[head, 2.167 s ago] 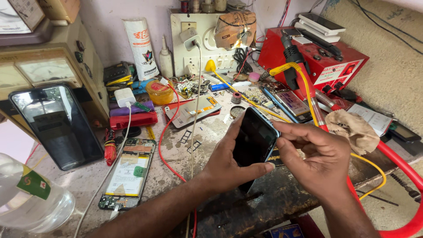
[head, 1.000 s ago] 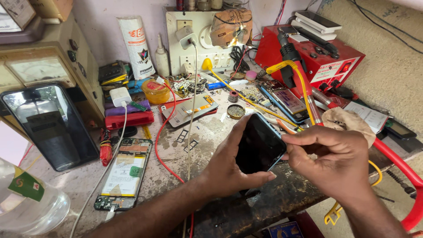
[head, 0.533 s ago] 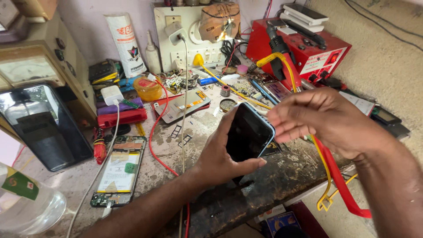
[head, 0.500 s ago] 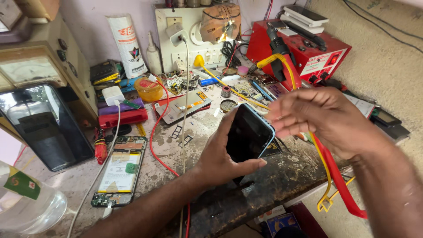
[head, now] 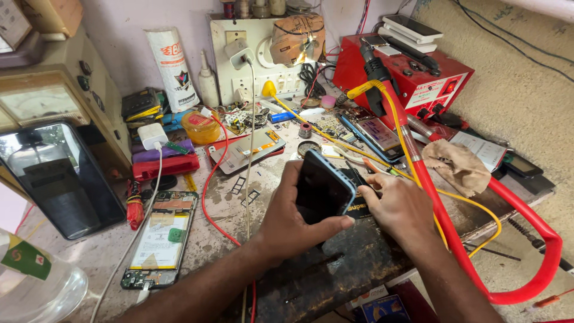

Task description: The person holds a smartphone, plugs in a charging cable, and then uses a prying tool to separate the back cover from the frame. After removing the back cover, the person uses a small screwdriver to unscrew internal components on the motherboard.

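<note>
Your left hand has its fingers wrapped around the dark phone, tilted above the counter, while your right hand rests beside it, fingers loosely curled, gripping nothing visible.

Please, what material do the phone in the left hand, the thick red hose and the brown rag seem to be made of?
The phone in the left hand: its dark front looks like glossy glass, the blue rim probably plastic. The thick red hose seems smooth rubber or plastic, since it bends in a curve and shines. The brown rag looks like soft woven cloth, matte and crumpled in folds.
</note>
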